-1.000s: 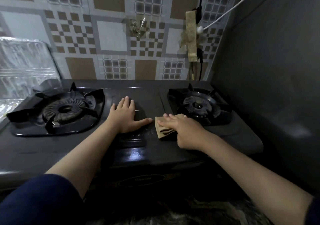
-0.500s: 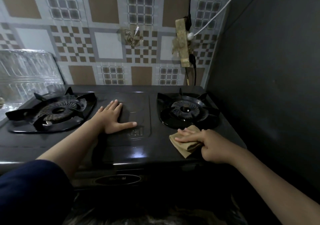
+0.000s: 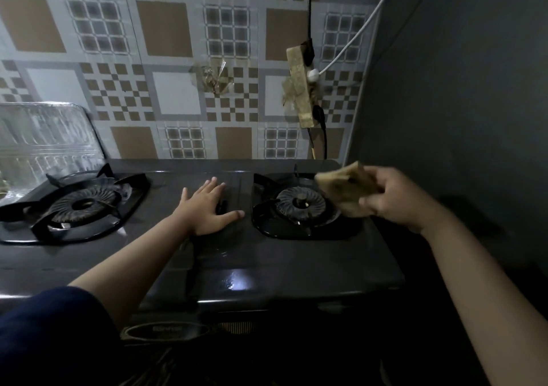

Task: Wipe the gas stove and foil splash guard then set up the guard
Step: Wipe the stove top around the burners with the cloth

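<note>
Right hand (image 3: pixel 397 198) has lifted, fingers (image 3: pixel 370 201) gripping the cloth (image 3: pixel 341 190).

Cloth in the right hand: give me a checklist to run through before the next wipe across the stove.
1. Cloth gripped: ok, the right hand holds it with curled fingers.
2. Cloth touching the stove: not ok, it is lifted above the right burner.
3. Stove steadied: ok, the left hand lies flat between the burners.
4. Burners off: ok, no flame shows on either.
5. Foil splash guard clear of the wiping path: ok, it stands at the far left behind the left burner.
6. Cloth clean enough: cannot tell, it is blurred.
</note>
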`<state>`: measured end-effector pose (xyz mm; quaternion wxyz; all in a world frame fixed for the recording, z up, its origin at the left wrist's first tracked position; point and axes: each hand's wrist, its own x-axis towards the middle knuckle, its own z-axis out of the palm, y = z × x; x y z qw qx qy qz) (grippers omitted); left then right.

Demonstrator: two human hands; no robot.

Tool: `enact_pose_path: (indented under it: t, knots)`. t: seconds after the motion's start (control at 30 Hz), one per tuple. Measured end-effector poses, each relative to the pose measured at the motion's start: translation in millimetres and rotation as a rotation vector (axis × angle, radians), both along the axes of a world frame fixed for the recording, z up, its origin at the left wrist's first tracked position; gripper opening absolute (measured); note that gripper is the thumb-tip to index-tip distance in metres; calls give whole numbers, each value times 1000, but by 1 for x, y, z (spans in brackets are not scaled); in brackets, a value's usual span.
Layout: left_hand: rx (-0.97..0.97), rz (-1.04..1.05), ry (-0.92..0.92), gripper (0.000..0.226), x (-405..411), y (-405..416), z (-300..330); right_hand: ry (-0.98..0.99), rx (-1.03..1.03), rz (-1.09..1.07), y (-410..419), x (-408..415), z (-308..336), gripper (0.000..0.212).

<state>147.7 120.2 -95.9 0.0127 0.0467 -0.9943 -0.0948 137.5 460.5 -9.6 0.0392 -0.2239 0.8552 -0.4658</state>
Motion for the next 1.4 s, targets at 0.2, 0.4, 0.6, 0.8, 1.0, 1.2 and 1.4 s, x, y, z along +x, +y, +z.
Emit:
enact_pose_path:
  t: [0.2, 0.4, 0.6, 0.8, 1.0, 1.2, 1.4]
  knots:
    - [-49, 78, -54, 76, -31, 5, -3, 101, 112, -32, -30, -61, 24, 27]
    - [-103, 173, -76, 84, -48, 2, -16, 154, 310, 99, -112, -129, 13, 36]
    - [-101, 170, -38, 86, -49, 0, -19, 270, 521, 246, -220, -162, -2, 61]
    - [-85, 171, -26, 86, -49, 1, -21, 282, 614, 416, -282, -179, -35, 69]
    - [-77, 176, -29, 87, -48, 1, -22, 318, 796, 578, -269, -205, -53, 86]
    - [-99, 188, -67, 93, -47, 1, -19, 291, 831, 662, -227, -225, -40, 84]
    - [-106, 195, -87, 97, -46, 1, -17, 210, 775, 654, -201, -238, -41, 83]
